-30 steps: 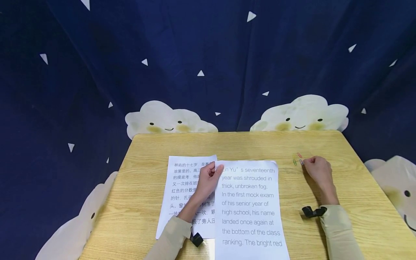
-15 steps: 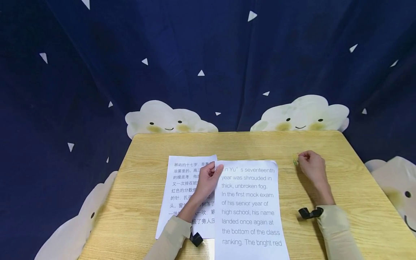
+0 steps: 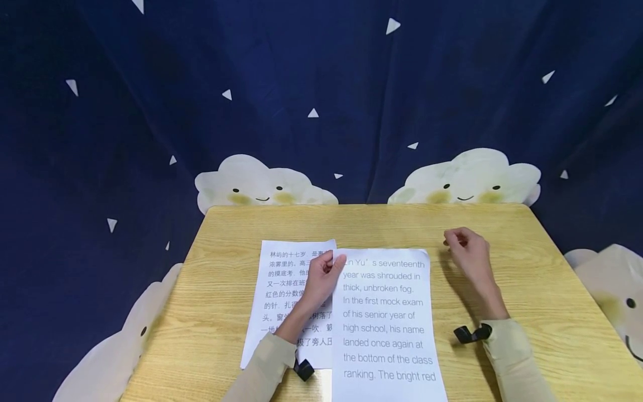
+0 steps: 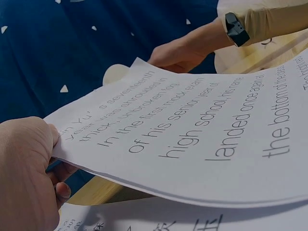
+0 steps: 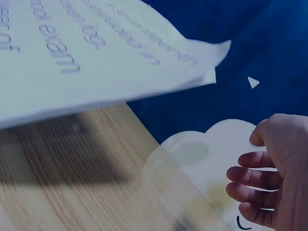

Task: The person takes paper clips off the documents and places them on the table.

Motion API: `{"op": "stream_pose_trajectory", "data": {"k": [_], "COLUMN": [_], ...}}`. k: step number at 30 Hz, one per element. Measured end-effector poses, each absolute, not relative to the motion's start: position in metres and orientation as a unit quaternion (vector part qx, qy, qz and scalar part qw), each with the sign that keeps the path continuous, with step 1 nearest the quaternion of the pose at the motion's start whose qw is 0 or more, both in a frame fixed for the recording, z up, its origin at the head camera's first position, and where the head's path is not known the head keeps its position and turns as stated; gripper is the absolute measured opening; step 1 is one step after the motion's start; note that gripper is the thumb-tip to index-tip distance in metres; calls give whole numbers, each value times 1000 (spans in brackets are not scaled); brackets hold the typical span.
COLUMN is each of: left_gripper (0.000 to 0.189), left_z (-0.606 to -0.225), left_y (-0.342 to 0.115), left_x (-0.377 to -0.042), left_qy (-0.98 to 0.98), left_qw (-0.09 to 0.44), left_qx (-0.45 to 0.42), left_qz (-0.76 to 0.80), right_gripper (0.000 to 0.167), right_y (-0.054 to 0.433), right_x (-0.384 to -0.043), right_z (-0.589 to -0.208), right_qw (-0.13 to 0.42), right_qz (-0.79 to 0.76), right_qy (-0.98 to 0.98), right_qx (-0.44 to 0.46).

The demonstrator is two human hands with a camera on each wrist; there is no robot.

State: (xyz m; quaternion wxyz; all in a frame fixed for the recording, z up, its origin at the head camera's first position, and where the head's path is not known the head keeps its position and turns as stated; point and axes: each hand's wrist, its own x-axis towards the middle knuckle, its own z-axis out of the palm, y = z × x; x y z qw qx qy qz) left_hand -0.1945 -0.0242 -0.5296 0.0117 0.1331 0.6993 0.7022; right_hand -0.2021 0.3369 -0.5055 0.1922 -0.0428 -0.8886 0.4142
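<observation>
My left hand (image 3: pixel 321 277) pinches the upper left edge of the English-printed paper sheets (image 3: pixel 387 318), thumb on top. The left wrist view has this raised paper (image 4: pixel 192 125) bowing above another printed page. At the far corner, the right wrist view reveals more than one layer. Under my left forearm lies a page of Chinese text (image 3: pixel 281 279), partly covered. To the right of the paper, my right hand (image 3: pixel 469 257) hovers with curled fingers, thumb near the index finger. Paper clips seen there earlier are out of sight; whether the hand holds them or hides them is unclear.
A light wooden table (image 3: pixel 547 329) fills the lower scene. Behind it hangs a dark blue curtain (image 3: pixel 281 72) with white triangles and smiling clouds. Each wrist wears a black camera mount (image 3: pixel 472 334).
My right hand has moved left and slightly away over the spot where several small coloured paper clips lay; they no longer show. My left hand and the sheets have stayed in place.
</observation>
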Motion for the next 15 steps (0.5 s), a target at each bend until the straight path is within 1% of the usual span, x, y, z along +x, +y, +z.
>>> {"op": "stream_pose_trajectory", "data": {"k": [5, 8, 11, 15], "left_gripper": [40, 43, 43, 40], "left_z": [-530, -530, -529, -530], "left_y": [-24, -24, -23, -22], "left_x": [-194, -194, -195, -198], "left_qy": [705, 709, 712, 715], "left_qw": [11, 8, 5, 9], "left_qx": [130, 127, 123, 115], "left_qz": [697, 694, 691, 689], "right_gripper": [49, 54, 54, 53], "right_y": [323, 314, 308, 306], "right_x": [-201, -201, -201, -201], "right_z": [-499, -498, -499, -501], "right_qw": [164, 153, 145, 125], "right_qz": [445, 446, 448, 443], "right_qy": [-880, -882, -882, -888], "right_qx": [-24, -20, -11, 22]}}
